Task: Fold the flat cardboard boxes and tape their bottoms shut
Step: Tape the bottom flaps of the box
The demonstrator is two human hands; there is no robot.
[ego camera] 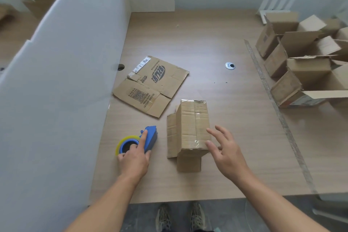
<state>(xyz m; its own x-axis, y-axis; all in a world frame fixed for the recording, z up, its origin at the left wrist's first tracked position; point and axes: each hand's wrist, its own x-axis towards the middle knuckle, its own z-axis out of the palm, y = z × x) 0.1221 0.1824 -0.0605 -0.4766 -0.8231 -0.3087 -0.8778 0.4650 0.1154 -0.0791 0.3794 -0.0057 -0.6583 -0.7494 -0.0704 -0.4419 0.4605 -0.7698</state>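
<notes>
Tabletop (216, 43): wooden, carries everything.
Flat cardboard box (150, 85): printed, lying unfolded left of centre.
Folded box (192, 128): taped face up, between the hands.
Right hand (226, 152): fingers spread wide, just beside the folded box.
Left hand (134, 158): fingers wrapped round the tape dispenser (150, 135), index finger along its blue body.

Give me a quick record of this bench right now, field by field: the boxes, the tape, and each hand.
taped box: folded, tape along its upturned seam, flaps splayed on the table
flat box: unfolded, lying farther back, to the left
folded boxes: clustered at the table's right side, open
left hand: grips the blue tape dispenser
right hand: fingers spread, at the taped box's right side
</notes>
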